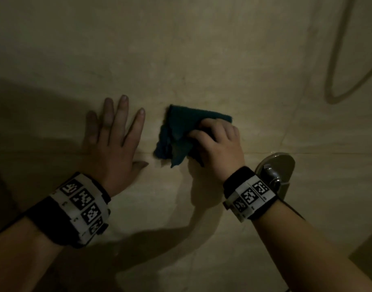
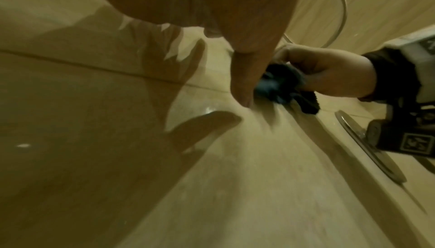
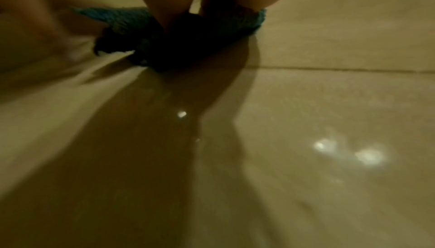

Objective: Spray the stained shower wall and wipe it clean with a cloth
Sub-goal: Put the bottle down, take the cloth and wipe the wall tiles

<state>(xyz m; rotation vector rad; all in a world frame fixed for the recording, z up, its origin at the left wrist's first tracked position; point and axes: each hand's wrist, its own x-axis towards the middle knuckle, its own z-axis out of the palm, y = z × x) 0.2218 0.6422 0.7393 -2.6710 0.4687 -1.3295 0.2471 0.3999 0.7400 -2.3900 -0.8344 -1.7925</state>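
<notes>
here the left hand (image 1: pixel 112 142) lies flat on the shower wall (image 1: pixel 202 60), fingers straight and spread, pointing up; just beside it the right hand (image 1: pixel 217 142) curls its fingers over the dark teal cloth (image 1: pixel 181 127), pressing it to the wall; the crumpled cloth runs slantwise, upper right to lower left; a chrome valve plate (image 1: pixel 284 165) sits by the right wrist.

2 hands — left hand (image 1: pixel 115 142), right hand (image 1: pixel 220 144) — 1 cloth (image 1: pixel 176 131), 1 hose (image 1: pixel 339 66), 1 valve plate (image 1: pixel 284 165).
</notes>
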